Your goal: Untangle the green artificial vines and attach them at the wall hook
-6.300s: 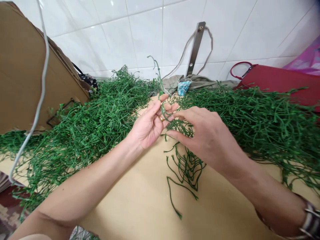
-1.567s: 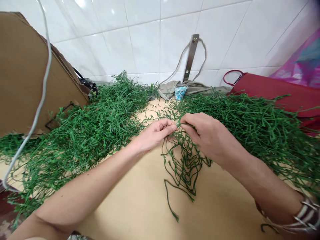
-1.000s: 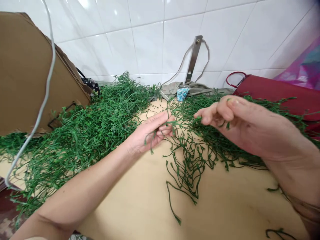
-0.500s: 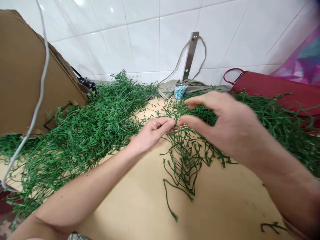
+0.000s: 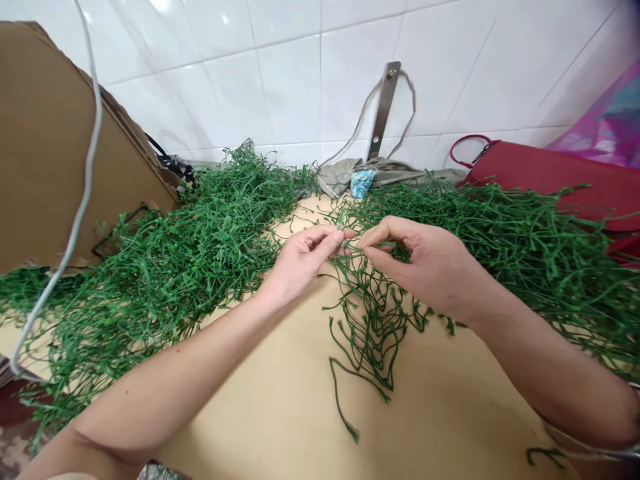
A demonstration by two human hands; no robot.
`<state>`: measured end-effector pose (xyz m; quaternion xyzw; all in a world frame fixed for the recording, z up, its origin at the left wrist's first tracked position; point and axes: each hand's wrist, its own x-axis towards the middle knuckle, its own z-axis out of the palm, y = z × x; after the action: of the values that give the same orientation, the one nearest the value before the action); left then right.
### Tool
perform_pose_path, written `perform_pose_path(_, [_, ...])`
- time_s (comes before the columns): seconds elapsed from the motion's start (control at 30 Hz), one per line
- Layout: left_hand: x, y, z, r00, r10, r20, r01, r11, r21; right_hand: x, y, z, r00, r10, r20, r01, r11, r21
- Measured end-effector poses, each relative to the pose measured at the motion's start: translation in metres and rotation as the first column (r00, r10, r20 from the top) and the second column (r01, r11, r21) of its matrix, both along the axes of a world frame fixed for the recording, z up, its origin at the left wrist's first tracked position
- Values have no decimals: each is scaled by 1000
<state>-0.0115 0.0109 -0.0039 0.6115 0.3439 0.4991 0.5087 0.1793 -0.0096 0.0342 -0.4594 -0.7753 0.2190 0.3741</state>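
Observation:
Thumb and forefinger of my left hand [image 5: 313,257] are pinched together on a thin green plastic stem, in the middle of the view. My right hand [image 5: 423,263] is just to its right, thumb and fingertips closed on the same piece's end, as far as I can make out. Below both hands, a string of linked green stems [image 5: 373,327] trails down the tan tabletop [image 5: 270,400], with one bent stem at its lower end. Exactly what lies between the fingertips is too small to see clearly.
A large heap of green stems [image 5: 200,233] lies on the left, another heap [image 5: 530,253] on the right. A cardboard box [image 5: 65,147] stands at left behind a white cable [image 5: 85,180]. Near the tiled wall are a small cup [image 5: 362,181] and a red bag [image 5: 545,177].
My right hand has come down and in toward the left, its thumb and fingers closing from wide apart to a pinch. My left hand keeps its pinch, nearly in place.

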Motion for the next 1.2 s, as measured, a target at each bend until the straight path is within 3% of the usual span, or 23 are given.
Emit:
perform_pose_path(0.17, [1,-3,1,997,12,-76,-7,998,65,-3,3,-7,988,-140,-66,133,985,-106])
perform_pose_path(0.37, [4,-7,4,990,22,-142,-5,993,122,-3,3,-22,978,-46,203,9,984,177])
perform_pose_path(0.47, [2,-6,2,983,37,-178,-11,990,141,-3,4,-28,944,-32,329,-42,976,214])
perform_pose_path(0.57, [1,-3,0,985,51,-166,-29,991,134,-3,5,-30,934,-54,354,-27,975,221])
perform_pose_path(0.73, [-3,6,-4,993,56,-107,-44,992,116,-9,1,-28,930,-22,366,-22,993,115])
perform_pose_path(0.9, [-1,14,-20,994,92,-56,-93,995,-23,-23,-9,-19,777,-59,627,-66,983,173])
perform_pose_path(1.07, [12,9,-39,991,132,-25,-134,972,-191,-33,-14,-16,688,-10,725,-40,998,52])
perform_pose_path(1.13, [15,12,-43,978,208,9,-201,956,-212,-41,-24,-17,696,21,718,-20,1000,-10])
perform_pose_path(1.2, [16,19,-45,940,334,76,-307,920,-246,-56,-43,-17,726,151,671,-96,988,-120])
